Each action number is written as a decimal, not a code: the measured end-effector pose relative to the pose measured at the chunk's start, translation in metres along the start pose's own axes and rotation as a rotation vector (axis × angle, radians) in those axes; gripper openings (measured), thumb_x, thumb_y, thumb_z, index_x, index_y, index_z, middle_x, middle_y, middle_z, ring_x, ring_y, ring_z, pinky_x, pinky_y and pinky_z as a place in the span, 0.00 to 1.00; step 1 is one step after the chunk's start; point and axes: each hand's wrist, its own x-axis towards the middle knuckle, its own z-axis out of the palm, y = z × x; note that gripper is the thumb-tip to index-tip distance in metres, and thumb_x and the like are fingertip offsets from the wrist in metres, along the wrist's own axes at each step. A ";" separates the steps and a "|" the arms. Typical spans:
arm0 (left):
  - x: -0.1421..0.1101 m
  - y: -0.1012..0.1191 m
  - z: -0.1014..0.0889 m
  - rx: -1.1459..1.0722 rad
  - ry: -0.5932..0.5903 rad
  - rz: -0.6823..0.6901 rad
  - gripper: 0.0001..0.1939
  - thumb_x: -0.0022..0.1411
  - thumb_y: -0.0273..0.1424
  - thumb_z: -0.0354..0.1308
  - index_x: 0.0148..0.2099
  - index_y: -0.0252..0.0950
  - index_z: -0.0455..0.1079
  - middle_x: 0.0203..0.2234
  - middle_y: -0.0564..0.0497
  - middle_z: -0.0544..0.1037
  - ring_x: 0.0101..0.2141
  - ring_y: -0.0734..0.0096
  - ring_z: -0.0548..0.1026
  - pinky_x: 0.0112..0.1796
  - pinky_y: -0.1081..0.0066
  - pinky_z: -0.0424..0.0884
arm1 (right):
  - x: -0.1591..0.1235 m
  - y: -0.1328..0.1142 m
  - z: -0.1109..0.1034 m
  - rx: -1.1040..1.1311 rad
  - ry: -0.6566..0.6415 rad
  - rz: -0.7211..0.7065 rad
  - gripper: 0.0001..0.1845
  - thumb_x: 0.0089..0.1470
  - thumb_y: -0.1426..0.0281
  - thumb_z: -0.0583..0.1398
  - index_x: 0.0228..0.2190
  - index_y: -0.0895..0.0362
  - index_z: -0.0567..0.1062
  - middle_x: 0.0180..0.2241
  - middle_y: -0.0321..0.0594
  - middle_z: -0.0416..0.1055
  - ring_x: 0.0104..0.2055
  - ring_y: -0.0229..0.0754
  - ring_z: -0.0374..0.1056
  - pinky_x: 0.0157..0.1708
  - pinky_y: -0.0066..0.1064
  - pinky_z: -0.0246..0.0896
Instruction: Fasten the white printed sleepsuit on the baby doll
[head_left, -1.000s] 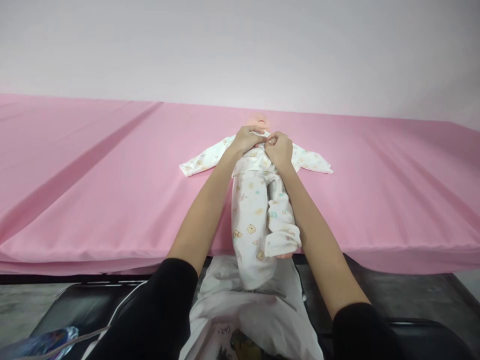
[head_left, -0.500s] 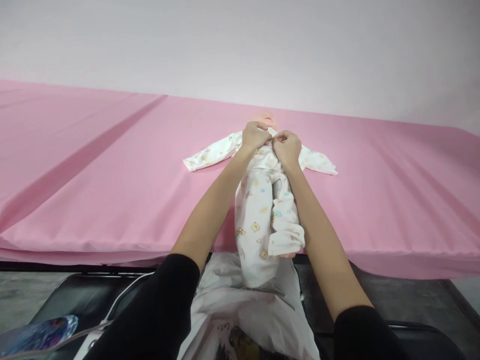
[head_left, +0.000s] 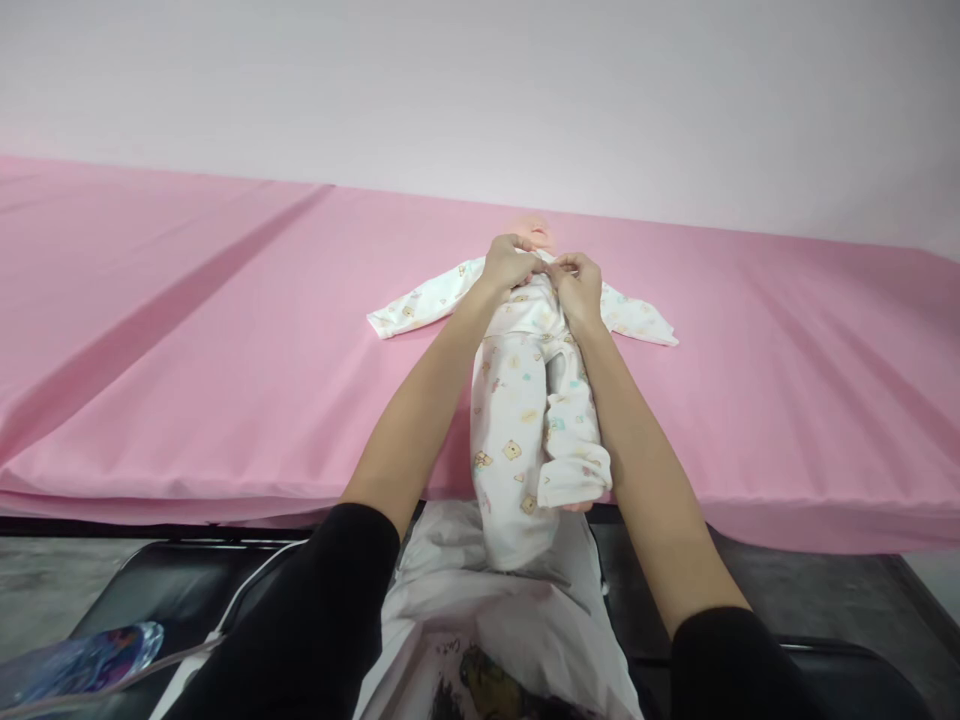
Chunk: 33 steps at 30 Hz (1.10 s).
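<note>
A baby doll (head_left: 536, 233) lies on its back on the pink sheet (head_left: 225, 350), dressed in a white romper (head_left: 525, 400) printed with small bears. Its sleeves spread left and right and its legs hang over the near edge. My left hand (head_left: 508, 265) is closed in a pinch on the romper's front at the doll's chest, just below the chin. My right hand (head_left: 577, 285) pinches the facing edge of the cloth right beside it. The two hands almost touch. Most of the doll's head is hidden behind my hands.
The pink sheet covers a long bed that runs across the whole view, with a pale wall behind. A white plastic bag (head_left: 487, 620) lies in my lap below the doll's feet. At the bottom left are a shiny bluish packet (head_left: 82, 665) and a white cable (head_left: 225, 625).
Both hands have crept a little up the doll's chest toward the neck, still pinching the romper's front. The doll has hardly moved.
</note>
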 end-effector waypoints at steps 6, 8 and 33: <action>-0.015 0.016 -0.003 0.248 0.066 0.230 0.11 0.46 0.23 0.56 0.35 0.36 0.64 0.30 0.49 0.71 0.39 0.61 0.69 0.42 0.65 0.63 | 0.006 0.011 0.007 0.097 0.032 -0.004 0.08 0.50 0.70 0.52 0.28 0.61 0.68 0.26 0.39 0.65 0.30 0.39 0.63 0.32 0.31 0.59; -0.020 0.019 -0.001 0.306 0.031 0.283 0.10 0.47 0.22 0.55 0.36 0.36 0.65 0.30 0.48 0.72 0.40 0.61 0.69 0.43 0.65 0.62 | 0.002 0.009 0.003 0.093 0.066 0.038 0.08 0.49 0.71 0.53 0.29 0.61 0.69 0.26 0.40 0.66 0.30 0.39 0.64 0.33 0.32 0.60; -0.041 0.044 0.005 0.447 -0.132 0.255 0.06 0.50 0.18 0.54 0.27 0.33 0.68 0.25 0.45 0.69 0.46 0.49 0.66 0.48 0.56 0.59 | -0.039 0.000 -0.030 -0.316 0.252 -0.253 0.16 0.57 0.60 0.51 0.23 0.56 0.62 0.29 0.44 0.62 0.37 0.46 0.59 0.39 0.38 0.53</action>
